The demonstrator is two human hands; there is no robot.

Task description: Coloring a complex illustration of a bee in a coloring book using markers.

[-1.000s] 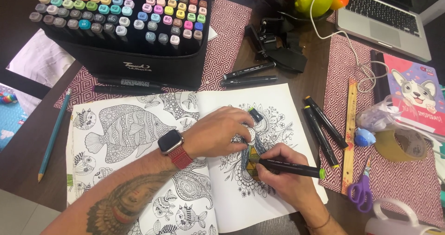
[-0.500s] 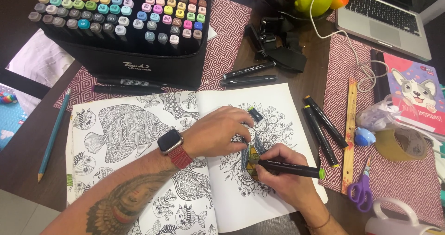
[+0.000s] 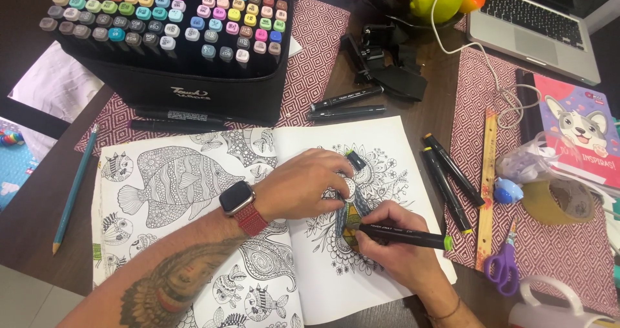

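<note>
Now the right hand (image 3: 402, 253) is pinching a black marker (image 3: 403, 235) – tip down on the coloring book (image 3: 258, 224), green cap pointing to three o'clock – while the left hand (image 3: 303, 184) is pressing flat, holding a marker cap (image 3: 354, 159) at its one o'clock.

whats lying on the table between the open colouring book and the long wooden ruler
In the head view, two black markers with yellow-green caps lie side by side on bare wood between the open colouring book and the long wooden ruler.
</note>
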